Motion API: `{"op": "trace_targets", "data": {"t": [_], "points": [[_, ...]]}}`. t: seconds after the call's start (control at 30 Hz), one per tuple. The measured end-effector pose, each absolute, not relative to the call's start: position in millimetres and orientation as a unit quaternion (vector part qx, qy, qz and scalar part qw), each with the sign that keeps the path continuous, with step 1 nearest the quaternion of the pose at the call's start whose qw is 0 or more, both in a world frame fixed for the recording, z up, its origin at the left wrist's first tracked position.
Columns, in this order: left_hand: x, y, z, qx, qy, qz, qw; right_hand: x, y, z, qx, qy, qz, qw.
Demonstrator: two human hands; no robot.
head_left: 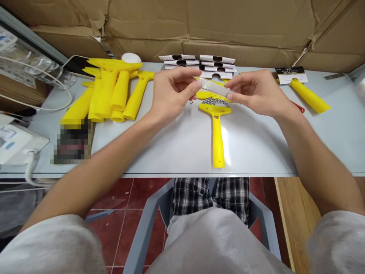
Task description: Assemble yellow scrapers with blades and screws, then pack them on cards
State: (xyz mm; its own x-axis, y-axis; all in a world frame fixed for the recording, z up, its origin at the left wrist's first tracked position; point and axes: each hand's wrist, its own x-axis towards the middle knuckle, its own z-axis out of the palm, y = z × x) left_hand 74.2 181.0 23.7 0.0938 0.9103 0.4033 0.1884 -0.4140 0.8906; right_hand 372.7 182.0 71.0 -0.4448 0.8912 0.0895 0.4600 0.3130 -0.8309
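Between my two hands is a flat, pale, shiny strip (214, 88). My left hand (174, 92) pinches its left end, and the fingers of my right hand (255, 91) close on its right end. What exactly the strip is I cannot make out. Below it on the table lies a yellow scraper handle (218, 139), its wide head toward the back. A small pile of metal screws (213, 101) sits just behind that head, with one loose screw (191, 102) to the left. More yellow parts (205, 94) show partly behind the strip.
Several yellow scraper handles (114, 87) are heaped at the left. White card boxes (218, 69) are stacked at the back. A carded yellow scraper (310, 96) lies at the right, near a metal blade (334, 76). A white power strip (21, 146) and cables occupy the left edge.
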Motion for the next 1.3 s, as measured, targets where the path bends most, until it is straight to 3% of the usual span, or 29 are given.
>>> {"op": "trace_targets", "data": {"t": [0.27,0.77,1.0,1.3], "points": [[67,155,23,0.655,0.435,0.528,0.322,369,172,60,-0.465,-0.722,0.396,0.323],[65,148,21,0.632,0.446,0.494,0.398,375,173,48,-0.472,-0.705,0.421,0.319],[65,154,13,0.695,0.407,0.514,0.295,375,174,51,-0.445,-0.677,0.454,0.370],[51,165,0,0.808,0.364,0.438,0.150,384,171,62,-0.442,-0.764,0.387,0.268]]}}
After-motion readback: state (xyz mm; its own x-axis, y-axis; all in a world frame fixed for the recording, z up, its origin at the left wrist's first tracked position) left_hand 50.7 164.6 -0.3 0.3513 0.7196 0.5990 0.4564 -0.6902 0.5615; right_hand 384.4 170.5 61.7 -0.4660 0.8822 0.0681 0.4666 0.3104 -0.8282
